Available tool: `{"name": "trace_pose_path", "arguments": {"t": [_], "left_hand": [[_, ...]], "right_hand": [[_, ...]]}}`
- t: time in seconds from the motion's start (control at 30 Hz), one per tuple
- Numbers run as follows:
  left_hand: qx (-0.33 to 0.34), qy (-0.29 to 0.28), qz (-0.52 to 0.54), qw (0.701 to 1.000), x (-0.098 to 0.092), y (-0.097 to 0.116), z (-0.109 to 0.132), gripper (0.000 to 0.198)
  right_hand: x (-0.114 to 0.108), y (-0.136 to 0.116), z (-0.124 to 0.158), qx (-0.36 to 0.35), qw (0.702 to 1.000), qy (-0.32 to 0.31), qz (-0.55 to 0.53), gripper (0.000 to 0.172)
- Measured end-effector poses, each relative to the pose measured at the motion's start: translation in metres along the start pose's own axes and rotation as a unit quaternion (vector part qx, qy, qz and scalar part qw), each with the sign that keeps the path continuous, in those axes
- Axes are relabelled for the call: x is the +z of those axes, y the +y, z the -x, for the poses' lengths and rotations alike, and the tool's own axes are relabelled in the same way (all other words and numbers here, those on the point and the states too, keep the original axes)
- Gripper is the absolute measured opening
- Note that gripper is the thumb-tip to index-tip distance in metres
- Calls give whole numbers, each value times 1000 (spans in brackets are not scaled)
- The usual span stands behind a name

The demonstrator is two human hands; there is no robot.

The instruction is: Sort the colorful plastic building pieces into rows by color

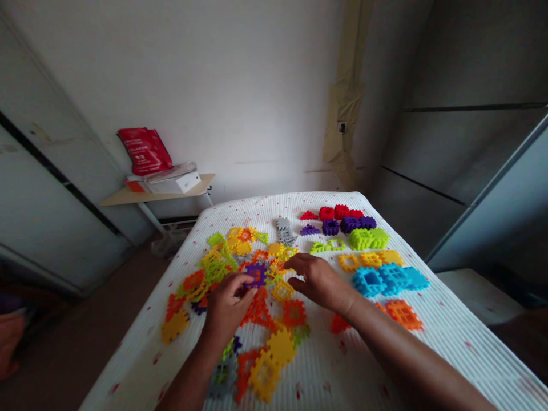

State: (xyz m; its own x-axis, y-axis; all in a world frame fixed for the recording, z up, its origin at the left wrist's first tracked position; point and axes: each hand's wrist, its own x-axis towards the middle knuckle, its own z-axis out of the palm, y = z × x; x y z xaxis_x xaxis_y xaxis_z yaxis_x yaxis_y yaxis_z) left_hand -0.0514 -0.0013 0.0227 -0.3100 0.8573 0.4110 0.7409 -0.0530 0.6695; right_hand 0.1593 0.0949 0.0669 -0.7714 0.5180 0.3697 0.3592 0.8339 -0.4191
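Note:
Between finger and thumb, my left hand (231, 299) holds a purple square piece (257, 275) with a window grid. My right hand (314, 277) hovers just right of it, fingers apart, over the mixed pile near a yellow window piece (283, 290). Nothing shows in its grasp. Orange, yellow and green interlocking pieces lie loose below and around both hands. Nearest me are yellow pieces (281, 345) and an orange square (294, 312). Sorted rows lie at the right: red (341, 212), purple (350, 224), green (362, 238), yellow (370, 260), blue (391, 278) and orange (403, 314).
The table (141, 342) has a white ribbed cover. Grey pieces (285, 231) stand near its far middle. A side table (124, 197) at the far left holds a red bag (144, 151) and a white box (177, 181). Walls and cabinet panels surround the table.

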Motion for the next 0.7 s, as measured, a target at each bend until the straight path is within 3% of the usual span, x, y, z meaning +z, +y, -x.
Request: {"name": "trace_pose_path", "arguments": {"t": [0.17,0.3,0.7], "left_hand": [[75,40,-15,996,22,23,-7,9],[102,47,-11,994,32,30,-3,8],[115,47,-17,992,36,25,7,10]], "right_hand": [[7,7,-1,-12,995,66,-68,33],[15,13,-1,-42,994,86,-58,46],[15,8,-1,-73,997,30,2,41]]}}
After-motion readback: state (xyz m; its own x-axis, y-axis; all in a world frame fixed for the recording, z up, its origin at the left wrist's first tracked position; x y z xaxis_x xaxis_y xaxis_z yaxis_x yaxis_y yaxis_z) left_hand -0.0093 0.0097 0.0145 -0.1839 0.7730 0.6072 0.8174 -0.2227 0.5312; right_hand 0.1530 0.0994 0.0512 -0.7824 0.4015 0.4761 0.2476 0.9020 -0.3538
